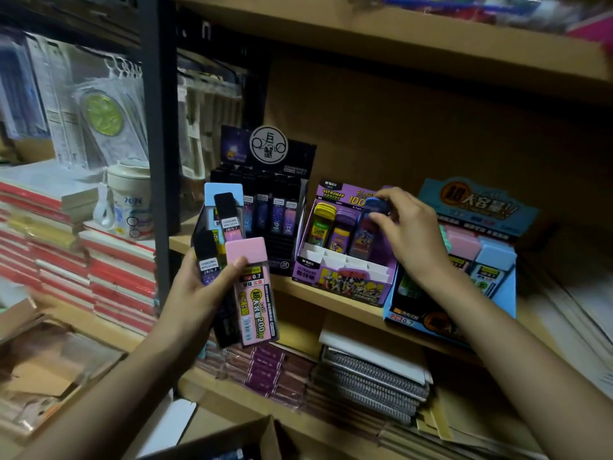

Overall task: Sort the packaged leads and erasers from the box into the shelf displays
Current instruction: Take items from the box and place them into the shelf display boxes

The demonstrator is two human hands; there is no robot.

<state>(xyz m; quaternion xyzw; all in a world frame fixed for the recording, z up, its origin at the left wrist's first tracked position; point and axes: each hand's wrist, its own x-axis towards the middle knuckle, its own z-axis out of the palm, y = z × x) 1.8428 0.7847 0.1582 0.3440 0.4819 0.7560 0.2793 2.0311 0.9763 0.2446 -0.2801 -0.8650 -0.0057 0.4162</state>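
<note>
Fingers of right hand are curled, pinching the top of a dark blue lead case at the right end of the purple display. The case is upright in the back row, beside a purple case and a yellow-green case; can't tell if it is fully seated. Front white slots hold nothing visible.

Left hand grips a fanned bunch, thumb pressed on the front: pink lead pack in front, light blue pack behind, two black lead tubes between them. The bunch is held near, left of the purple display and overlapping the black display.

The purple display stands on the wooden shelf, with the black display on its left and the blue display on its right. Cardboard box is at the near bottom edge, partly in view. Spiral notebooks lie on the lower shelf.
</note>
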